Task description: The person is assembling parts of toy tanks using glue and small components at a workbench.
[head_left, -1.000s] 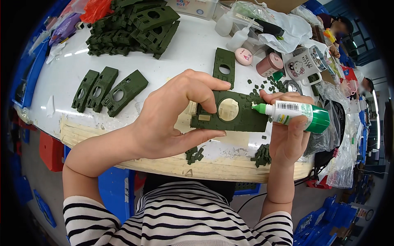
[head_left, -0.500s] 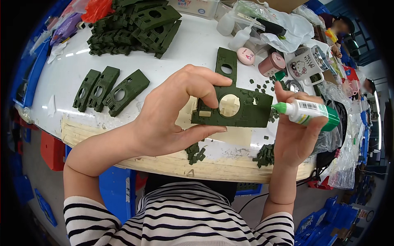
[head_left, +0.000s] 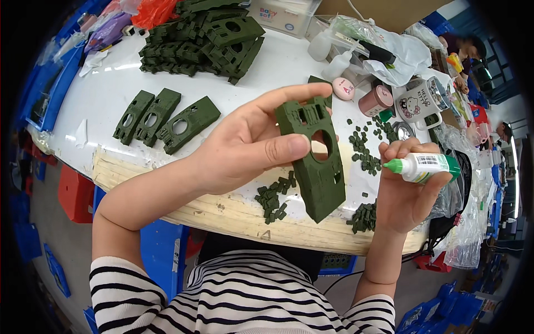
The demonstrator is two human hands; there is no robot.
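Observation:
My left hand [head_left: 236,145] grips a dark green plastic model tank hull [head_left: 321,192] over the table, thumb on its near face beside the round hole. The hull is tilted, one end pointing down toward the table's front edge. In my right hand [head_left: 401,200] is a glue bottle [head_left: 425,167], white with a green nozzle and green base, lying level with its tip toward the hull but apart from it. Small flat green pieces [head_left: 364,150] lie scattered between the hands, with more heaps [head_left: 272,200] near the front edge. Behind my left fingers, another green part [head_left: 320,86] is partly hidden.
Three similar hulls [head_left: 158,117] lie at the left, and a large pile of them [head_left: 206,44] stands farther back. A pink jar [head_left: 375,101], a white mug [head_left: 414,103], squeeze bottles [head_left: 336,65] and plastic bags [head_left: 403,55] crowd the back right. Wooden edging [head_left: 167,192] borders the table's front.
My left hand has turned the hull from lying crosswise and level to a steep tilt, its end now pointing down and nearer. The glue bottle has moved slightly down, away from the hull.

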